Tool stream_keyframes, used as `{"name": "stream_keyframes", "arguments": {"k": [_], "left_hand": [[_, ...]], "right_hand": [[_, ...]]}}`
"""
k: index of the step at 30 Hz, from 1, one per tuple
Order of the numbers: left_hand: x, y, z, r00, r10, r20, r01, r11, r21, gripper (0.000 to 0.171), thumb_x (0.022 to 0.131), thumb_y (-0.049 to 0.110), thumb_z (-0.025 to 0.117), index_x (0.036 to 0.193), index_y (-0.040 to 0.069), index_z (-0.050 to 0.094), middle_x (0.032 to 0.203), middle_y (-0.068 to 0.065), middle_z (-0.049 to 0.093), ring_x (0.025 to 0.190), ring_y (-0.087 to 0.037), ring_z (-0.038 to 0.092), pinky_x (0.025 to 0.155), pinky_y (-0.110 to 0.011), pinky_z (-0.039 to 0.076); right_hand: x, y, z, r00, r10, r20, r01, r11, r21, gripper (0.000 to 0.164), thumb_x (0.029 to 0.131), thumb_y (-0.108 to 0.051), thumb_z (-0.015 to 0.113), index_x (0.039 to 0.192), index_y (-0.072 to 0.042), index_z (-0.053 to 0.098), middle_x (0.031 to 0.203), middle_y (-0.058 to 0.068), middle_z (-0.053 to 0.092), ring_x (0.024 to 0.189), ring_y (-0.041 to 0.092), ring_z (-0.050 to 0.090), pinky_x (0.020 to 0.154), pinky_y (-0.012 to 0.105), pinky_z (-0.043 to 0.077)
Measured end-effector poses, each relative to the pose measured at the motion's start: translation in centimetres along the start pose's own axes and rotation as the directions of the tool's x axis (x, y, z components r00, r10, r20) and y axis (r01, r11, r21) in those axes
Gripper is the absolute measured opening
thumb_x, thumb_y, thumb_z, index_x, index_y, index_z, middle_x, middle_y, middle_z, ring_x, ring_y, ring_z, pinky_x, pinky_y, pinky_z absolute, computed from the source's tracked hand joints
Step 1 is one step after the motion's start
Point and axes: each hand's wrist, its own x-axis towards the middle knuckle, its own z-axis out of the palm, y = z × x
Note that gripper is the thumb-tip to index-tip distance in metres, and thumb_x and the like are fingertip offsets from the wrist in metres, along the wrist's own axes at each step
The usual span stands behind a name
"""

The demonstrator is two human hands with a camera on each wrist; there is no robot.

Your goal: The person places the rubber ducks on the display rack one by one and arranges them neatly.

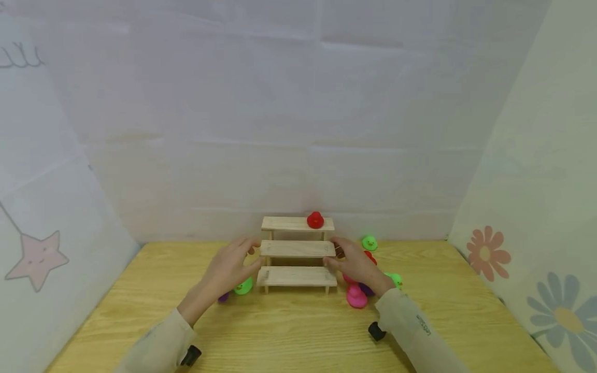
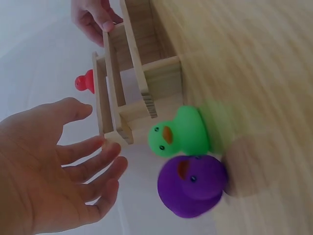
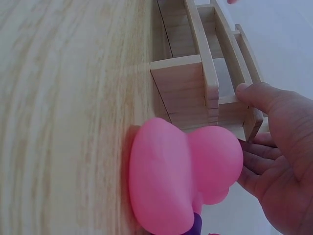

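Observation:
A three-step wooden stand stands upright on the table, with a red rubber duck on the right part of its top step. My left hand is at the stand's left end. In the left wrist view its fingers are loosely spread, the fingertips close to the step ends and the thumb apart from them. With my right hand I grip the right end of the middle step, thumb on the front edge; the other fingers are partly hidden behind it.
A green duck and a purple duck sit left of the stand. On the right are a pink duck, a green duck and several others, partly hidden by my right arm. A white wall rises behind the wooden table.

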Motion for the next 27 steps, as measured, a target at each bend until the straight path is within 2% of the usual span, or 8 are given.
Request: {"name": "stream_keyframes", "arguments": {"k": [5,9,14,17,20,23,27], "left_hand": [[-1.4,-1.2,-0.3,0.994,-0.058,0.097,0.058,0.998,0.009,0.038,0.096,0.031,0.073,0.124,0.006,0.067,0.11,-0.01,0.068,0.094,-0.026,0.065,0.075,-0.044,0.055],[-2.2,-2.5,-0.6,0.976,-0.092,0.2,0.101,0.994,-0.035,0.043,0.097,0.038,0.071,0.124,0.005,0.068,0.112,-0.011,0.068,0.098,-0.029,0.066,0.079,-0.047,0.056],[-2.5,-3.5,-0.8,0.928,-0.093,0.36,0.141,0.984,-0.108,0.066,0.094,0.05,0.07,0.134,-0.001,0.061,0.12,-0.017,0.066,0.108,-0.035,0.064,0.088,-0.054,0.054],[-2.6,-3.8,-1.0,0.898,-0.064,0.435,0.14,0.979,-0.145,0.073,0.091,0.047,0.075,0.139,-0.005,0.056,0.122,-0.018,0.065,0.106,-0.033,0.063,0.084,-0.048,0.054],[-2.9,-4.1,-1.1,0.875,-0.011,0.484,0.1,0.982,-0.159,0.075,0.089,0.043,0.079,0.139,-0.007,0.055,0.119,-0.014,0.063,0.098,-0.028,0.06,0.078,-0.041,0.051],[-3.0,-4.3,-1.1,0.868,0.02,0.497,0.069,0.985,-0.161,0.072,0.088,0.039,0.082,0.137,-0.007,0.056,0.117,-0.011,0.06,0.092,-0.024,0.056,0.075,-0.04,0.048],[-3.1,-4.4,-0.9,0.876,0.012,0.482,0.061,0.989,-0.136,0.065,0.087,0.032,0.084,0.135,-0.005,0.059,0.116,-0.009,0.06,0.092,-0.022,0.055,0.077,-0.041,0.049]], "right_hand": [[0.1,-0.1,-0.1,1.0,-0.008,-0.008,0.008,1.0,0.007,0.052,0.094,-0.025,0.078,0.136,-0.002,0.058,0.115,0.007,0.066,0.096,0.02,0.065,0.084,0.04,0.056],[0.0,0.0,0.0,1.0,-0.031,-0.008,0.031,0.999,0.012,0.051,0.094,-0.026,0.077,0.134,-0.001,0.058,0.115,0.008,0.066,0.096,0.02,0.065,0.084,0.039,0.057],[-0.1,0.4,0.2,1.0,-0.029,-0.012,0.029,0.999,0.027,0.058,0.095,-0.025,0.077,0.139,0.004,0.054,0.114,0.01,0.066,0.097,0.021,0.065,0.084,0.038,0.056],[-0.2,0.4,0.3,1.0,-0.017,-0.011,0.017,0.999,0.04,0.059,0.095,-0.022,0.077,0.14,0.005,0.052,0.114,0.011,0.066,0.098,0.022,0.065,0.085,0.039,0.056],[-0.2,0.4,0.3,1.0,-0.012,-0.006,0.013,0.999,0.042,0.06,0.095,-0.021,0.077,0.141,0.006,0.051,0.115,0.011,0.066,0.098,0.022,0.065,0.085,0.04,0.056],[-0.2,0.4,0.3,1.0,-0.004,0.0,0.004,0.999,0.037,0.061,0.095,-0.023,0.077,0.142,0.005,0.05,0.115,0.009,0.066,0.098,0.02,0.065,0.085,0.038,0.056],[-0.3,0.3,0.3,1.0,-0.002,0.003,0.002,0.999,0.034,0.061,0.094,-0.025,0.077,0.142,0.003,0.051,0.115,0.008,0.066,0.098,0.02,0.065,0.085,0.039,0.056]]}}
